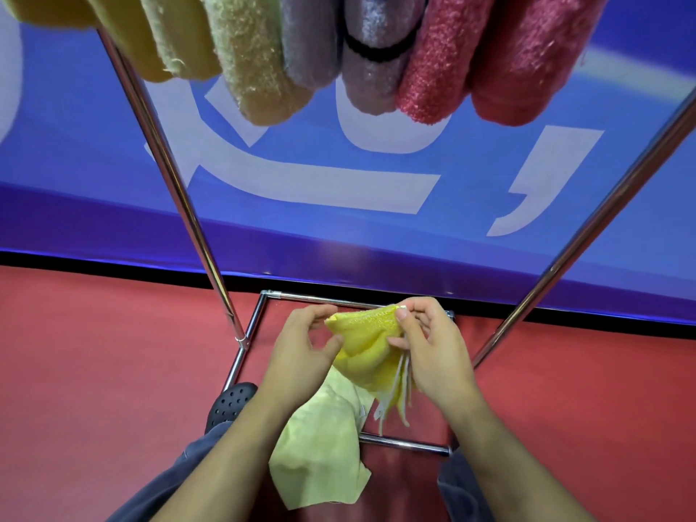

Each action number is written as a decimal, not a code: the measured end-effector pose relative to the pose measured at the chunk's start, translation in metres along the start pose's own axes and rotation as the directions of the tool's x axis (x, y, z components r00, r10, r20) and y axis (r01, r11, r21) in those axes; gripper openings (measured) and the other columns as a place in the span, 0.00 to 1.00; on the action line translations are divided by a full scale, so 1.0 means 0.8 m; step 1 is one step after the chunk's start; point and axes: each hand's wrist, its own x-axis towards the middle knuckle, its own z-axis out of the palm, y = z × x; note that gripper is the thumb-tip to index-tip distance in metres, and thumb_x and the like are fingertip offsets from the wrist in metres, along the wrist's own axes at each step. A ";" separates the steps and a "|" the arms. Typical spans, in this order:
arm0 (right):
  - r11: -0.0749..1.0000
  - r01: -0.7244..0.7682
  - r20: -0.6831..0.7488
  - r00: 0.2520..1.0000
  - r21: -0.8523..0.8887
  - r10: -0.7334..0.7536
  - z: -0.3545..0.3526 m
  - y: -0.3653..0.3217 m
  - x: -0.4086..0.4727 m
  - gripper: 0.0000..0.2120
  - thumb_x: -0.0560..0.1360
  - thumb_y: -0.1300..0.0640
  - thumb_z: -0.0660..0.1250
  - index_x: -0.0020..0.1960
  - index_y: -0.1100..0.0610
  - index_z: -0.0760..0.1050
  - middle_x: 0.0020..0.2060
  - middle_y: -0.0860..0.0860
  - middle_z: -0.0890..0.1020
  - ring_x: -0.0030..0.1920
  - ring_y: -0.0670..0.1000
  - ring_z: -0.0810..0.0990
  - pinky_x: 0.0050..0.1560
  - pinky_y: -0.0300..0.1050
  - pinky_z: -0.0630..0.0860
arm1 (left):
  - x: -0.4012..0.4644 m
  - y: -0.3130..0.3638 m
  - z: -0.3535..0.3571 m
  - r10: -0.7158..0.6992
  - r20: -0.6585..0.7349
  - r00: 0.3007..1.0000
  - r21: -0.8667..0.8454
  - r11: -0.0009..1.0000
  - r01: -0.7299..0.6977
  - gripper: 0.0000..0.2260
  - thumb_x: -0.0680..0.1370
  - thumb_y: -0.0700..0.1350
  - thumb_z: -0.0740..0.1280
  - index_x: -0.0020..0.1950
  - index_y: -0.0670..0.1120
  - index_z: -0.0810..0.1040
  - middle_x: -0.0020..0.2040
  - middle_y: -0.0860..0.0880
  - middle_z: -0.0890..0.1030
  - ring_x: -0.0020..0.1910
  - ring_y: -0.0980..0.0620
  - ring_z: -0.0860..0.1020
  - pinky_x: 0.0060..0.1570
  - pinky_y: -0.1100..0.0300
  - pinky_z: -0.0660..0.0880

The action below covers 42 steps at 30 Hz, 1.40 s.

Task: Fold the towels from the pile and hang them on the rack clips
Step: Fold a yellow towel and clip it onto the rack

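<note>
A small bright yellow towel (367,344) with white edge strips is bunched between my two hands above the rack's base. My right hand (433,352) pinches its upper right corner and side. My left hand (301,352) holds its left edge between thumb and fingers. A pale green towel (320,446) hangs below my left forearm, over my lap. Several towels hang from the rack at the top of the view: yellow and pale green (241,58), lilac (361,58), and red (489,62). The clips are out of view.
Two chrome rack legs (177,194) (587,239) slant down to a chrome base frame (403,442) on red carpet. A blue banner with white lettering (339,205) stands behind. My black perforated shoe (231,403) sits beside the left leg of the base.
</note>
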 end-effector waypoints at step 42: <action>0.998 -0.067 -0.175 0.982 0.012 0.068 -0.049 0.004 0.013 0.04 0.84 0.55 0.63 0.50 0.50 0.75 0.43 0.53 0.85 0.40 0.46 0.87 0.52 0.47 0.79 | -0.011 0.031 -0.016 0.071 -0.015 0.997 -0.283 0.956 -0.072 0.13 0.71 0.38 0.79 0.49 0.51 0.82 0.35 0.51 0.81 0.33 0.54 0.74 0.33 0.63 0.76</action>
